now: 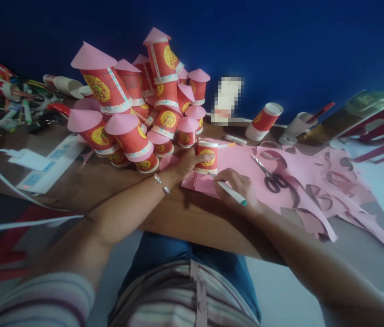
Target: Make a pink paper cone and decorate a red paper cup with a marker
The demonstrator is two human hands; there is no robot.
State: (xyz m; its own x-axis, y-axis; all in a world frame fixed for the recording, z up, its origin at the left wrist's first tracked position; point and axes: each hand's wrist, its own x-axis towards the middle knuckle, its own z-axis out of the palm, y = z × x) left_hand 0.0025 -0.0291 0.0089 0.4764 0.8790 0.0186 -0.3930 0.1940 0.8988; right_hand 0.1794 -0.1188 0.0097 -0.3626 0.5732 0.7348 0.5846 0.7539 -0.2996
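Observation:
My left hand (189, 164) grips a red paper cup (208, 153) with a yellow emblem, which stands on pink paper (239, 161). Its thumb lies across the front of the cup. Close by the cup's base, my right hand (237, 184) is closed round a white marker pen (231, 192) with a green end. The pen's tip is hidden by the fingers or too small to make out. A pair of scissors (271, 178) with dark handles rests on the pink paper to the right of my right hand.
Stacked red cups with pink cone tops (130, 129) rise at the back left. A white power strip (50, 165) lies at left. Curved pink offcuts (331, 195) spread over the right side. Behind them stand another red cup (266, 119) and a large bottle (351, 116).

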